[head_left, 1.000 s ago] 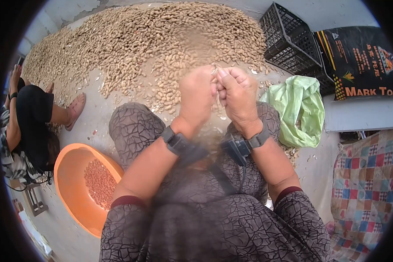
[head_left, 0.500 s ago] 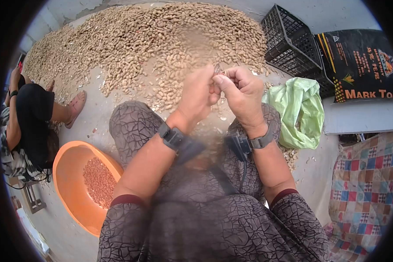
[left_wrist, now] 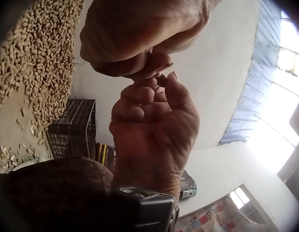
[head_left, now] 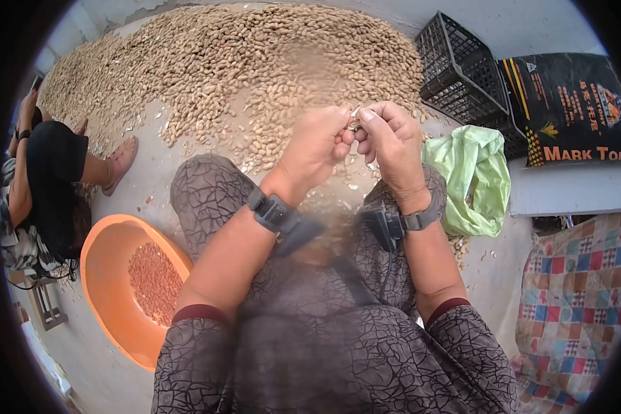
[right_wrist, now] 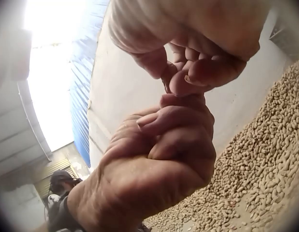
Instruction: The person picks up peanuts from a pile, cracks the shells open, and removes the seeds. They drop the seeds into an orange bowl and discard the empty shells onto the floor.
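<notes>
– Looking at what, up top?
– At the left hand point(left_wrist: 139, 36), close and in shadow, fingers curled.
– And just below?
– Turned to the right hand point(left_wrist: 152, 125), palm in view, fingers bent, black device point(left_wrist: 147, 210) at the wrist. Pinching a small dark thing point(left_wrist: 161, 80) between both sets of fingertips, too dim to name.
– And beyond?
– Past peanuts point(left_wrist: 40, 58) and a black crate point(left_wrist: 74, 125) at left, to a pale wall point(left_wrist: 217, 92), with patchwork cloth point(left_wrist: 212, 218) low down.

Peanuts point(head_left: 207, 62) in front, basin point(head_left: 107, 276) left, bag point(head_left: 466, 179) beside right knee point(head_left: 433, 181).
</notes>
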The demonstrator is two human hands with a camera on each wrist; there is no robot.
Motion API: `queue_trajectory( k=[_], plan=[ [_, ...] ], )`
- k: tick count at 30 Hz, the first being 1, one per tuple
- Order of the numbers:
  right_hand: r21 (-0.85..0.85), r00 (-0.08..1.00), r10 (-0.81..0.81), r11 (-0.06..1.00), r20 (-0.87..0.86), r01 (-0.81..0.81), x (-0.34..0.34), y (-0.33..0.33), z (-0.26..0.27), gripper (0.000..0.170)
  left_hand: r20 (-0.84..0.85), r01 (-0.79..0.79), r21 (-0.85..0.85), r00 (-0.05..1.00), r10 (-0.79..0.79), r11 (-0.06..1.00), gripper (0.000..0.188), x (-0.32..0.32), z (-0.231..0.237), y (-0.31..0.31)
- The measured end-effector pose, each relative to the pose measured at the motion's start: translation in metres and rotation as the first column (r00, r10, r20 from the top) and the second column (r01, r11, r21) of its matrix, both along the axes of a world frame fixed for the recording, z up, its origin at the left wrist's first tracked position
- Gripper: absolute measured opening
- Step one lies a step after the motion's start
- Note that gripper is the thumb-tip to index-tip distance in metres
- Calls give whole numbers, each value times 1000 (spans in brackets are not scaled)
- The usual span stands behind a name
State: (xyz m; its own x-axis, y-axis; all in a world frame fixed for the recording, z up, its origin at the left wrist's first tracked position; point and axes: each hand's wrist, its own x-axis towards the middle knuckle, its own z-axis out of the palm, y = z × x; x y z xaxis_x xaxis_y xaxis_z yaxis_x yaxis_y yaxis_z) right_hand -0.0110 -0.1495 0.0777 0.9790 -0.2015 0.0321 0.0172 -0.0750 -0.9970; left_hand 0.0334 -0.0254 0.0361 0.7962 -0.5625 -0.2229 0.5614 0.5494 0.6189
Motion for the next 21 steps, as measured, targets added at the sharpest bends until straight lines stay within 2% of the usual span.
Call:
queue_trajectory(
  k=[5,7,9,13,19,21],
  plan=[
    [82,999,12,997,-50,-8,1,1,0,18,133,-25,112,991,10,993,13,-3,3,6],
    [119,997,16,993,-80,-7,-3,-3,-1,17,260,-9,198,965,-44,980,12,-5,2,10],
    [70,986,122,991,-111,-114,-5,-5,1,17,273,17,222,959,-78,975,12,-10,2,14],
    [-30,989,85,996,-117,-89,-9,-2,4,15,308,59,247,942,-136,967,13,-16,9,19],
    [-193,994,32,980,-101,-51,-15,14,20,14,329,63,208,935,-130,976,12,-24,16,28],
    [-322,998,11,946,-62,-31,-17,23,25,13,345,66,228,927,-144,971,13,-27,19,31]
  ],
)
